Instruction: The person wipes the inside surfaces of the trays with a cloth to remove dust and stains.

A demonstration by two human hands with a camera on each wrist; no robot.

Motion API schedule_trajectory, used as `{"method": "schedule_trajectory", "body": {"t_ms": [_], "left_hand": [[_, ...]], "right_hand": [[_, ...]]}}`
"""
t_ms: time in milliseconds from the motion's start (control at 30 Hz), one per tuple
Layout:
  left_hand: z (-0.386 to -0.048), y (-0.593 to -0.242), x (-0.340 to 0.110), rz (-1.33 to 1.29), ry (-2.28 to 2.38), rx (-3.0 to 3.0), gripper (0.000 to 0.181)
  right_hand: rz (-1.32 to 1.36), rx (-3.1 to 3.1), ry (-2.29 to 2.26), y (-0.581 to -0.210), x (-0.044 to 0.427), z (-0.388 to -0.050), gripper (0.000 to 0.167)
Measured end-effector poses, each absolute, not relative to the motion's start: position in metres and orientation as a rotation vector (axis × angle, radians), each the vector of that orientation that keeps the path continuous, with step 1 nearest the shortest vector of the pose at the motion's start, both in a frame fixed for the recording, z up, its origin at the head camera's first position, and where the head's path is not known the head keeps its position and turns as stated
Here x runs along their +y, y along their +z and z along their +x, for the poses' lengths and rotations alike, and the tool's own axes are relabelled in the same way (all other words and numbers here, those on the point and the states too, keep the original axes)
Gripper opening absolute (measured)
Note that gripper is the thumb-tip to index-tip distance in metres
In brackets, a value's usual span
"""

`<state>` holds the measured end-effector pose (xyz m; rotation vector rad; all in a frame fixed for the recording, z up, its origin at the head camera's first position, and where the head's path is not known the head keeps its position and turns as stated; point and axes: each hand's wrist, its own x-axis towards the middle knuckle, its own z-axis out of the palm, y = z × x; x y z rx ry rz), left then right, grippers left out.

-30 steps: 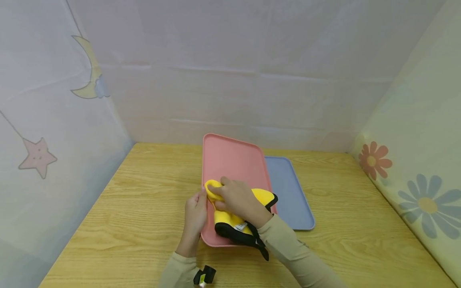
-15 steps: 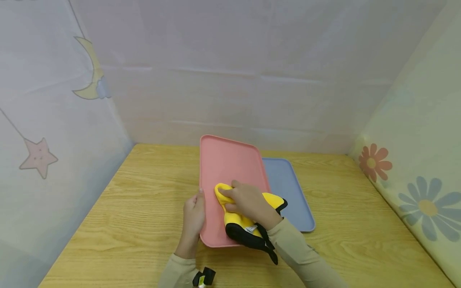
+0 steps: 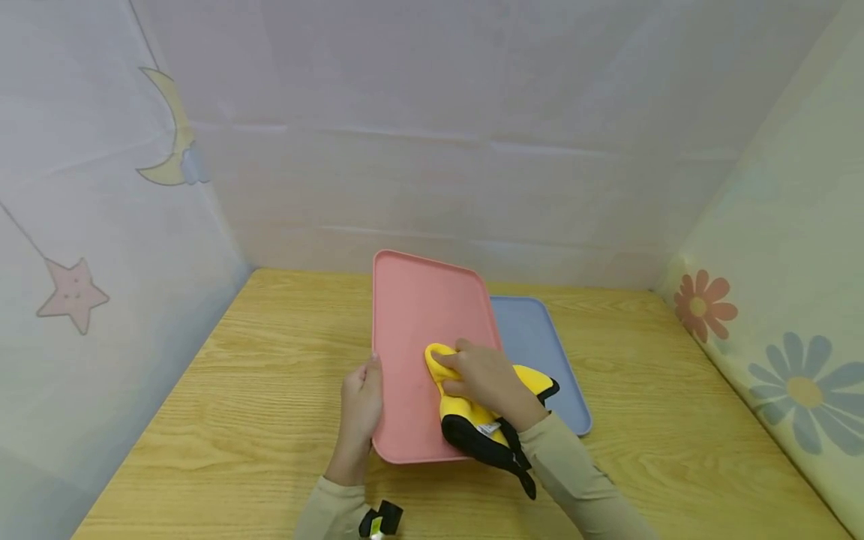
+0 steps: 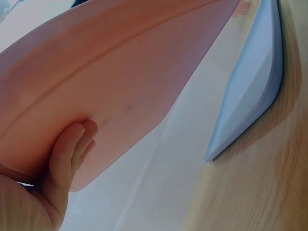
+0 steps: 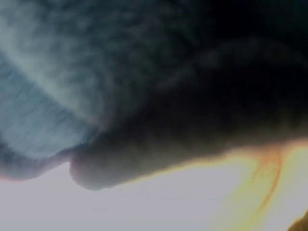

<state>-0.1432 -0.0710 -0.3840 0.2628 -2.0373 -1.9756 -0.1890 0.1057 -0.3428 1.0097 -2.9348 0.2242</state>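
Observation:
My left hand (image 3: 361,401) grips the left edge of a pink tray (image 3: 428,300), thumb at the rim. The left wrist view shows its fingers (image 4: 72,149) spread against the tray's underside. The tray is raised and tilted above the table. My right hand (image 3: 487,379) bunches a yellow cloth with black edging (image 3: 466,435) against the tray's face, right of its middle. A white label (image 3: 489,428) shows on the cloth, and one black corner hangs past the tray's lower edge. Dark, blurred cloth fills much of the right wrist view, with a finger across it.
A blue tray (image 3: 533,337) lies on the wooden table (image 3: 270,382), partly behind the pink tray. Printed fabric walls (image 3: 432,135) enclose the table at the back and both sides. A black strap piece (image 3: 386,517) sits at my left wrist.
My right hand has slid the cloth rightward across the pink tray, away from its left rim. The pink tray has shifted slightly left, my left hand still holding it.

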Motion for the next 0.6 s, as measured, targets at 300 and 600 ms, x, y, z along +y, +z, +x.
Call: {"method": "schedule_trajectory", "body": {"t_ms": [300,600], "left_hand": [[-0.142,-0.377,-0.073,0.277,-2.009,-2.057,0.042],[-0.140,-0.375,-0.075,0.260,-1.969,-2.075,0.041]], "right_hand": [[0.893,-3.012,0.162,-0.348,0.121,-0.196,0.036],[0.736,-3.083,0.140,-0.357,0.135,-0.202,0.033]]}}
